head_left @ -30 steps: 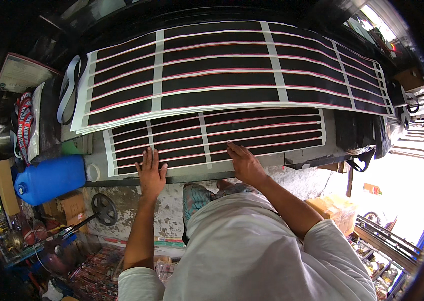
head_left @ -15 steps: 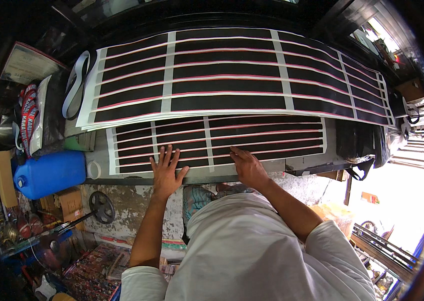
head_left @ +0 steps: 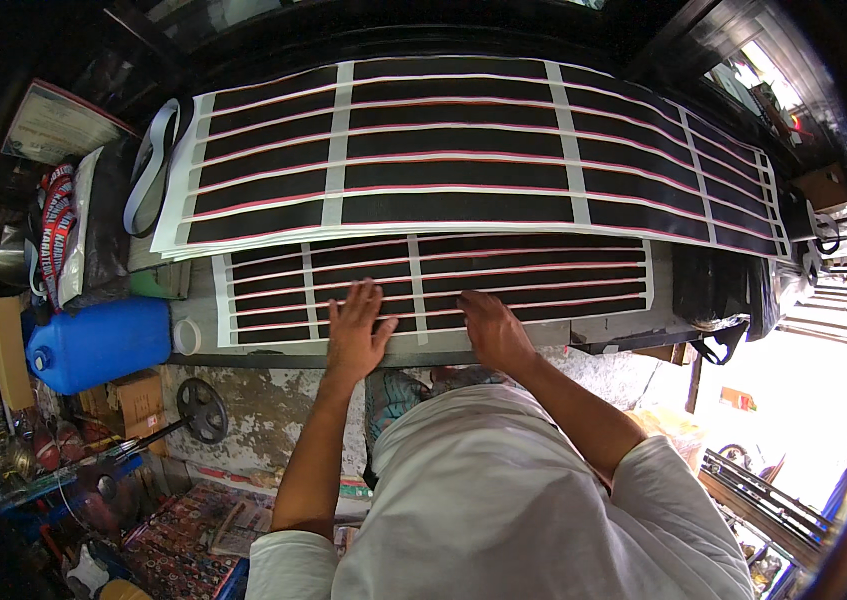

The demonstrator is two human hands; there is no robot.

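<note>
Left hand (head_left: 355, 330) and right hand (head_left: 495, 330) on the smaller striped sheet (head_left: 533, 284)

Your smaller striped sheet lies flat along the near side of the grey table (head_left: 273, 354), its far edge overlapped by a larger striped stack (head_left: 453, 140). On it rests your left hand, fingers a little parted and thumb held away. Your right hand is bent, fingers together, tips at the sheet; you can't tell from here whether they pinch anything.

To your left sit a white ring (head_left: 187, 337) and a blue jerrycan (head_left: 108, 345), with a pale looped strap (head_left: 148, 165) and a red printed ribbon (head_left: 55, 235) farther back. Beyond the sheet's right end is a black bag (head_left: 723, 275). Below the table edge, you have a peeling wall (head_left: 273, 410) and a dark handwheel (head_left: 202, 411); bright daylight floods the right side.
</note>
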